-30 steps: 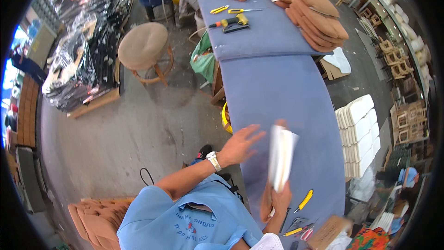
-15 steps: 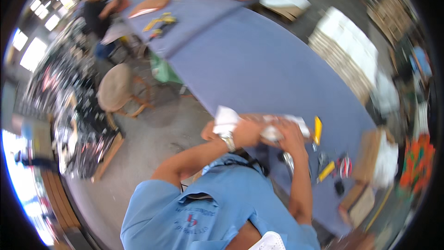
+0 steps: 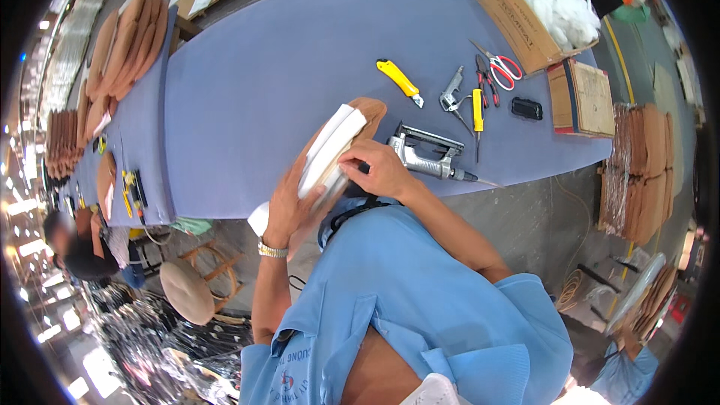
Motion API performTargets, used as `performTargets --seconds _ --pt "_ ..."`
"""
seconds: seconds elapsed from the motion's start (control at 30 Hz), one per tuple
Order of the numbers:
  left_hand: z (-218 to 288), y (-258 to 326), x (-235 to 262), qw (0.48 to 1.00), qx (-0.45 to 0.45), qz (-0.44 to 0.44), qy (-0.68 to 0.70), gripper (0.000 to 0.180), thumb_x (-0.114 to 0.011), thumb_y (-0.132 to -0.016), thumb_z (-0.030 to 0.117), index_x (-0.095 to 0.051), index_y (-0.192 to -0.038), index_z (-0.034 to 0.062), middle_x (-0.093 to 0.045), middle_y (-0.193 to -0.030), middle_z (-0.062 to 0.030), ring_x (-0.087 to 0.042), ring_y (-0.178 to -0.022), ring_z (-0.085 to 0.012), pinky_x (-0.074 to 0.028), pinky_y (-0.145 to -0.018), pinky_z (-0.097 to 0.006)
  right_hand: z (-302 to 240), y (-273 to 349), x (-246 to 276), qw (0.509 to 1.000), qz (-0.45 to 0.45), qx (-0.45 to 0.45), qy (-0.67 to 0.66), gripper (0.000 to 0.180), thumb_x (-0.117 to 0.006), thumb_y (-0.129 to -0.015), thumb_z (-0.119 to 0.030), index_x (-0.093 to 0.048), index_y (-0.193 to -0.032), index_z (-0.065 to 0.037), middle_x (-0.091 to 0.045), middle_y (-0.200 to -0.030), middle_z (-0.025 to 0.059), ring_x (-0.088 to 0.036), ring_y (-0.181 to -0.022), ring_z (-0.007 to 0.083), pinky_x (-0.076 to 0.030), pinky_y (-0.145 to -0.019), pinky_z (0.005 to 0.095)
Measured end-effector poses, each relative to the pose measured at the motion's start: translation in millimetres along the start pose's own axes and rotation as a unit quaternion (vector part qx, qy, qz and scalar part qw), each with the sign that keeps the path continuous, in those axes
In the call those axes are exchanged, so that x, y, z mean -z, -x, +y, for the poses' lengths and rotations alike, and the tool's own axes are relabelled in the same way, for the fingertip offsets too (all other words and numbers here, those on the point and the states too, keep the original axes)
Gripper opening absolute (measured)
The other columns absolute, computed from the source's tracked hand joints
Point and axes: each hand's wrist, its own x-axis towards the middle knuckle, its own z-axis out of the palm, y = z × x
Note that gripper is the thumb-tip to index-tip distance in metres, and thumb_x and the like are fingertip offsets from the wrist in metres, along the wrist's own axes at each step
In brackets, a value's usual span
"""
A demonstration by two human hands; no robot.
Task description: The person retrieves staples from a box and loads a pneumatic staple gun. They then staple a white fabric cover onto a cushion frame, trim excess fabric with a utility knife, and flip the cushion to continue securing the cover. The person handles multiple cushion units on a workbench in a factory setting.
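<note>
A brown upholstered pad (image 3: pixel 369 114) with white material (image 3: pixel 328 142) along its side stands tilted at the table's near edge, against my body. My left hand (image 3: pixel 290 204), with a watch on its wrist, is wrapped round the pad's lower end. With thumb and fingers closed, my right hand (image 3: pixel 373 167) pinches the pad's near edge beside the white material; what lies right between the fingertips is partly hidden. Just right of that hand, a silver staple gun (image 3: pixel 427 153) lies on the table. Beyond it lies a yellow utility knife (image 3: pixel 400 82).
On the blue-covered table (image 3: pixel 300 45) lie an air blow gun (image 3: pixel 453 94), a yellow screwdriver (image 3: pixel 478 111), pliers (image 3: pixel 486 81), red-handled scissors (image 3: pixel 504 69) and a small black object (image 3: pixel 527 108). Boxes (image 3: pixel 517 26) stand at right. A person (image 3: pixel 82 251) sits far left, near a stool (image 3: pixel 185 290).
My view has swung round toward the right part of the table. The pad has gone from lying crosswise to tilted upright. My right hand has shifted to a pinch at its edge.
</note>
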Motion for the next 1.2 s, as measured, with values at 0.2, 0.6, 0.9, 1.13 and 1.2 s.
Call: performTargets --seconds 0.2,0.6,0.9,1.13,1.2 --pt "8.0 -13.5 2.8 0.997 -0.030 -0.017 -0.065 0.068 -0.070 -0.095 0.045 -0.051 -0.147 0.0045 -0.060 -0.139 -0.0245 -0.065 -0.118 -0.0418 -0.056 -0.092 -0.047 -6.2 -4.9 2.4 0.995 0.030 -0.095 -0.009 0.014 -0.078 -0.084 -0.012 -0.072 -0.096 -0.007 -0.054 -0.067 0.0031 -0.052 -0.058 0.0139 -0.042 -0.053 0.0308" --pt "11.3 -13.4 0.9 0.999 0.002 -0.015 -0.030 0.064 -0.069 -0.095 0.042 -0.053 -0.146 0.0055 -0.062 -0.138 -0.0222 -0.068 -0.115 -0.0393 -0.057 -0.087 -0.046 -7.0 -1.4 8.3 0.965 0.054 -0.169 0.194 0.038 -0.079 -0.082 -0.021 -0.052 -0.104 -0.007 -0.064 -0.096 0.0080 -0.065 -0.074 0.0276 -0.053 -0.065 0.0405" --pt "8.1 -18.7 19.3 0.998 0.046 -0.025 -0.031 0.065 -0.070 -0.095 0.041 -0.051 -0.148 0.0087 -0.064 -0.134 -0.0237 -0.069 -0.113 -0.0399 -0.058 -0.086 -0.046 17.4 20.0 -0.1 0.952 0.135 -0.242 -0.132 0.015 -0.062 -0.097 -0.007 -0.051 -0.088 -0.005 -0.051 -0.077 -0.0030 -0.045 -0.066 0.0051 -0.038 -0.057 0.0257" --pt "30.7 -24.5 5.9 0.993 -0.095 0.019 -0.071 0.076 -0.078 -0.087 0.028 -0.044 -0.154 0.0120 -0.053 -0.147 -0.0243 -0.058 -0.128 -0.0405 -0.052 -0.101 -0.045 11.0 0.0 -0.9 0.945 0.180 -0.259 -0.092 0.019 -0.063 -0.098 -0.015 -0.051 -0.088 -0.004 -0.046 -0.075 -0.0024 -0.044 -0.068 0.0070 -0.036 -0.059 0.0288" --pt "53.8 -28.4 -2.9 0.991 -0.103 -0.007 -0.087 0.080 -0.079 -0.086 0.024 -0.041 -0.155 0.0130 -0.047 -0.152 -0.0241 -0.056 -0.132 -0.0416 -0.050 -0.104 -0.045 12.1 -4.0 3.5 0.956 0.144 -0.257 -0.005 0.026 -0.062 -0.100 -0.020 -0.050 -0.086 -0.003 -0.043 -0.072 0.0009 -0.043 -0.067 0.0097 -0.037 -0.059 0.0311"
